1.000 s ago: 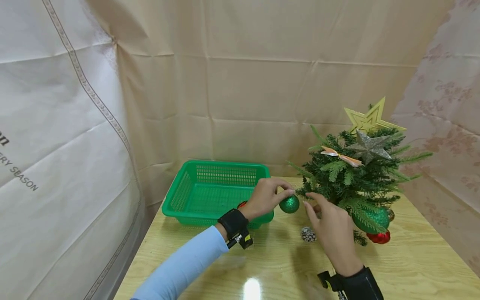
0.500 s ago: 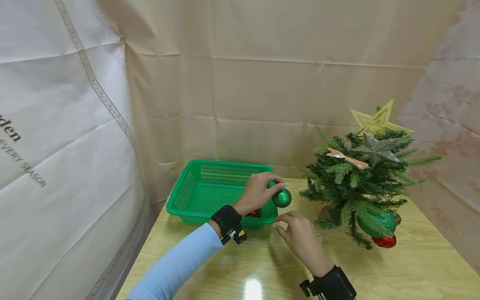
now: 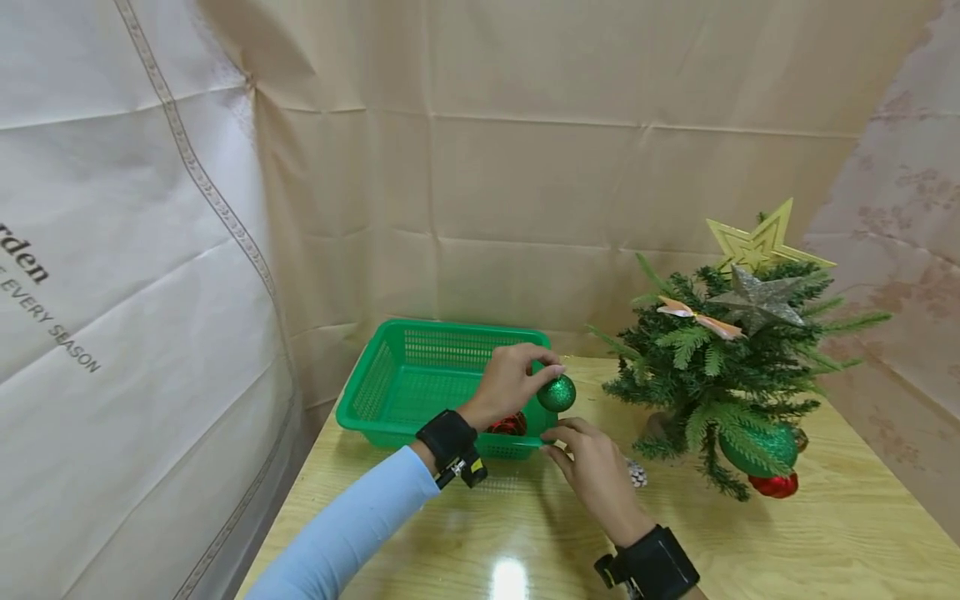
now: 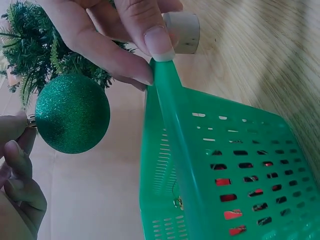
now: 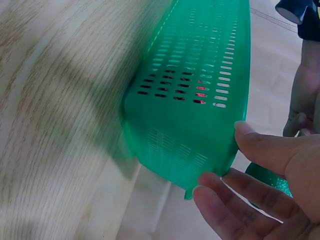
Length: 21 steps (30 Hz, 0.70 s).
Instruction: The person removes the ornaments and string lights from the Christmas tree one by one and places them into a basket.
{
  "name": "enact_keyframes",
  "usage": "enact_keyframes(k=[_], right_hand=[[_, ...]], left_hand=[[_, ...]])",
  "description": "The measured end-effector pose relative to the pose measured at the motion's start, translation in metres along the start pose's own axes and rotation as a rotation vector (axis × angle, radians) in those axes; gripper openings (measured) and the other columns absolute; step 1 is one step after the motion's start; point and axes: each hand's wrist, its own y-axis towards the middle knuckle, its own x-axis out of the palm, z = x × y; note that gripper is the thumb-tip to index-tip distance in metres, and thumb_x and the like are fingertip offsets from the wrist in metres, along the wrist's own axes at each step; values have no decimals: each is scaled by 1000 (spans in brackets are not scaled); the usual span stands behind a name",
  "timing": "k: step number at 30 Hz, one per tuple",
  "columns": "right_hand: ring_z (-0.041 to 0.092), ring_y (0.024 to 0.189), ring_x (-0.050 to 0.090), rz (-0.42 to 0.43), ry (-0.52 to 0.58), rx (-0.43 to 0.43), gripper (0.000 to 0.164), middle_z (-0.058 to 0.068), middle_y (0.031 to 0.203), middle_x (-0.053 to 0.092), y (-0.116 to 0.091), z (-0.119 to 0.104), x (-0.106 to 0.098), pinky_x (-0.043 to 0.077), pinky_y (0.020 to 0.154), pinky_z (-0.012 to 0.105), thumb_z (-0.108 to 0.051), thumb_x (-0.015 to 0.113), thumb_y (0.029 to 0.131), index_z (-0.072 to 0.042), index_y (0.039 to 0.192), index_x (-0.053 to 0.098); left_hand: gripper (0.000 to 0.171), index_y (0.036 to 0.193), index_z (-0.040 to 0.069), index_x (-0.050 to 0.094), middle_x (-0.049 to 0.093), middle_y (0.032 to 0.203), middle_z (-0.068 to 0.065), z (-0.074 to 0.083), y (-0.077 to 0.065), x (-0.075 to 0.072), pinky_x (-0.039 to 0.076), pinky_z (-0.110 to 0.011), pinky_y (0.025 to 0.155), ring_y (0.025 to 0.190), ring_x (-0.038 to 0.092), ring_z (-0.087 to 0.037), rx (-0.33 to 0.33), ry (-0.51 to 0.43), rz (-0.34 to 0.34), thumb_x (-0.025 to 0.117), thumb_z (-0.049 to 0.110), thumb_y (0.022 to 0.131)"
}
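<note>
My left hand (image 3: 510, 385) pinches a glittery green bauble (image 3: 557, 394) by its metal cap, holding it up beside the right end of a green plastic basket (image 3: 465, 326). In the left wrist view the bauble (image 4: 72, 114) hangs apart from the basket, clear of its wall. With thumb and fingers, my right hand (image 3: 596, 477) grips the rim at the basket's near right corner; the right wrist view shows the thumb and fingertips on either side of that rim (image 5: 242, 107). Inside that corner lies something red and dark (image 3: 510, 424), partly covered by the left forearm.
A small Christmas tree (image 3: 720, 383) stands on the right of the wooden table (image 3: 840, 533). It carries a gold star (image 3: 757, 248), a silver star (image 3: 757, 298), a ribbon bow (image 3: 701, 317), and green and red baubles. A pinecone (image 3: 637, 473) lies behind the right hand.
Both hands have moved left, away from the tree branches. The bauble stays in the left hand. My right hand has come down to the basket's corner and taken hold of the rim.
</note>
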Motion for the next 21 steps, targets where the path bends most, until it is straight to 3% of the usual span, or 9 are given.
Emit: enact_keyframes(k=[4, 9, 21], right_hand=[[9, 66, 62, 15, 6, 15, 13, 1, 100, 69, 1, 0, 2, 49, 58, 20, -14, 88, 83, -17, 92, 79], [8, 64, 61, 34, 18, 5, 12, -1, 93, 66, 2, 1, 3, 49, 58, 19, -11, 88, 81, -16, 88, 80], [8, 62, 61, 33, 18, 7, 11, 0, 91, 66, 1, 2, 5, 49, 56, 19, -12, 89, 81, -15, 88, 81]], left_hand=[[16, 108, 10, 79, 75, 105, -3, 0, -1, -3, 43, -22, 63, 69, 51, -11, -6, 9, 4, 71, 21, 100], [15, 107, 10, 79, 75, 104, -3, 0, -2, -7, 43, -23, 63, 70, 52, -12, -25, 9, 10, 72, 22, 100], [15, 105, 13, 80, 74, 94, 1, -9, -10, -14, 32, -21, 54, 56, 41, -8, -24, 36, 24, 72, 24, 100]])
